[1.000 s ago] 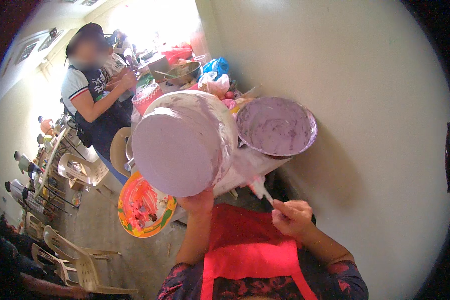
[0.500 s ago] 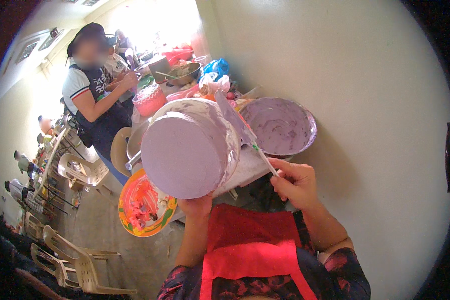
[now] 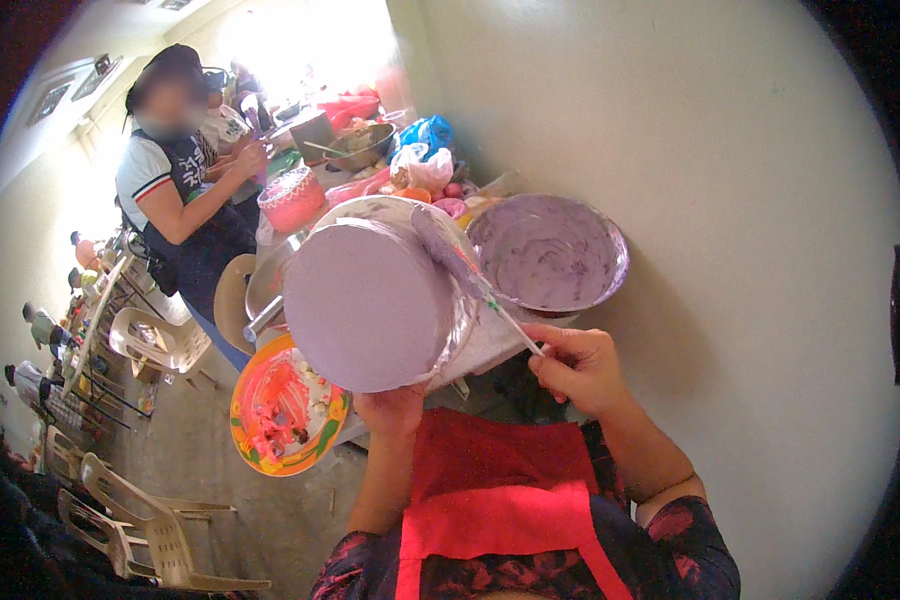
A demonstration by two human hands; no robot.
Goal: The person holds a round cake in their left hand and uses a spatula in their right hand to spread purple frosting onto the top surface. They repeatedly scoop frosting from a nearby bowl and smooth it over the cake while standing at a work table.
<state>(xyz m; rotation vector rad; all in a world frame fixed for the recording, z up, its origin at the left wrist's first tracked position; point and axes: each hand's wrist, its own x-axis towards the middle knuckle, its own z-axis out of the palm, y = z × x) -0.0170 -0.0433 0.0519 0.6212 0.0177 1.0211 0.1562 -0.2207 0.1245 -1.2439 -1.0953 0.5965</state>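
Note:
In the centre a tilted round cake (image 3: 365, 300) coated in lilac frosting faces me. My left hand (image 3: 390, 408) grips it from below, fingers mostly hidden behind it. My right hand (image 3: 575, 365) pinches the pale thin handle of a spatula (image 3: 440, 245), whose lilac-smeared blade lies against the cake's upper right side. Right behind sits a wide bowl (image 3: 548, 250) with lilac frosting streaked inside. Below left of the cake, an orange-yellow plate (image 3: 255, 434) carries smeared pink and white frosting.
A co-worker (image 3: 175, 190) works at left beside a pink decorated cake (image 3: 290, 202). A steel bowl (image 3: 360, 150) and coloured bags (image 3: 428, 132) crowd the table behind. A plain wall (image 3: 750, 200) borders the right; plastic chairs (image 3: 160, 340) and people at another long table are at far left.
My right hand has risen, bringing the spatula blade up onto the cake's side from lower right. The cake tilted in my left hand has shifted and turned slightly.

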